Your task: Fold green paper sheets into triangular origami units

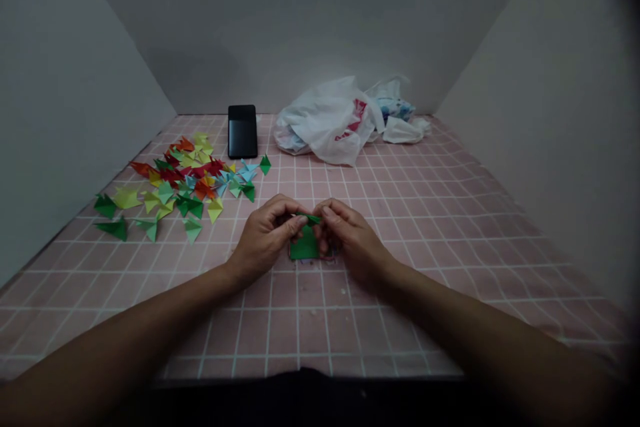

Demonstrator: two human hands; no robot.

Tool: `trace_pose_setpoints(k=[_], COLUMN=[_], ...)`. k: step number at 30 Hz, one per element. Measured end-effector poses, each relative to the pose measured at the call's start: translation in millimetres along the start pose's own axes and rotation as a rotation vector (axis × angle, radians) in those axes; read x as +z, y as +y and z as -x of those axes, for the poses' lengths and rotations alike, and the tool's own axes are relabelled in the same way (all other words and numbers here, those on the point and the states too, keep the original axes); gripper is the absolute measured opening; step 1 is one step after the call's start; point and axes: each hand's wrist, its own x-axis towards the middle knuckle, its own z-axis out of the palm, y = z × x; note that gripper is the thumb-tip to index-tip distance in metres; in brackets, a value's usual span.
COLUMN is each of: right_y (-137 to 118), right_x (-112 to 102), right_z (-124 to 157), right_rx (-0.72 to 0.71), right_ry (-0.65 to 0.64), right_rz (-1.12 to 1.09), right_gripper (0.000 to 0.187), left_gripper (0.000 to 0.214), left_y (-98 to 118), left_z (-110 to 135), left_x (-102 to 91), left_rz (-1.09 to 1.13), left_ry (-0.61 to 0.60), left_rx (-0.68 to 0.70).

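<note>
My left hand (267, 230) and my right hand (350, 237) meet at the middle of the pink checked tablecloth (430, 227). Both pinch a small green folded paper piece (311, 218) between thumbs and fingertips. Just under the hands lies a small stack of green paper squares (303, 248). A heap of folded paper triangles (185, 183) in red, yellow, green and light blue spreads to the left of my left hand.
A black phone (243, 131) lies at the back left of centre. White plastic bags (335, 119) with crumpled tissue sit at the back. Grey walls close in on the left, back and right.
</note>
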Motion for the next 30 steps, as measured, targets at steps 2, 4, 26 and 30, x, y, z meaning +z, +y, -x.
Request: trace_pose_setpoints(k=[2, 4, 26, 30], right_y=[-3, -6, -13, -13], right_x=[0, 0, 1, 0], right_z=[1, 2, 2, 1], right_rx=[-0.142, -0.252, -0.087, -0.09], right_ry=[0.051, 0.05, 0.096, 0.083], right_rz=[0.131, 0.248, 0.342, 0.369], right_gripper=[0.023, 0.02, 0.021, 0.021], left_gripper=[0.011, 0.013, 0.013, 0.008], left_y=[-1, -2, -9, -9], left_z=[0, 1, 4, 4], left_x=[1.2, 2.9, 5.7, 4.0], left_rz=[0.034, 0.071, 0.084, 0.025], left_ry=[-0.002, -0.005, -0.026, -0.043], left_rx=[-0.072, -0.136, -0.024, -0.018])
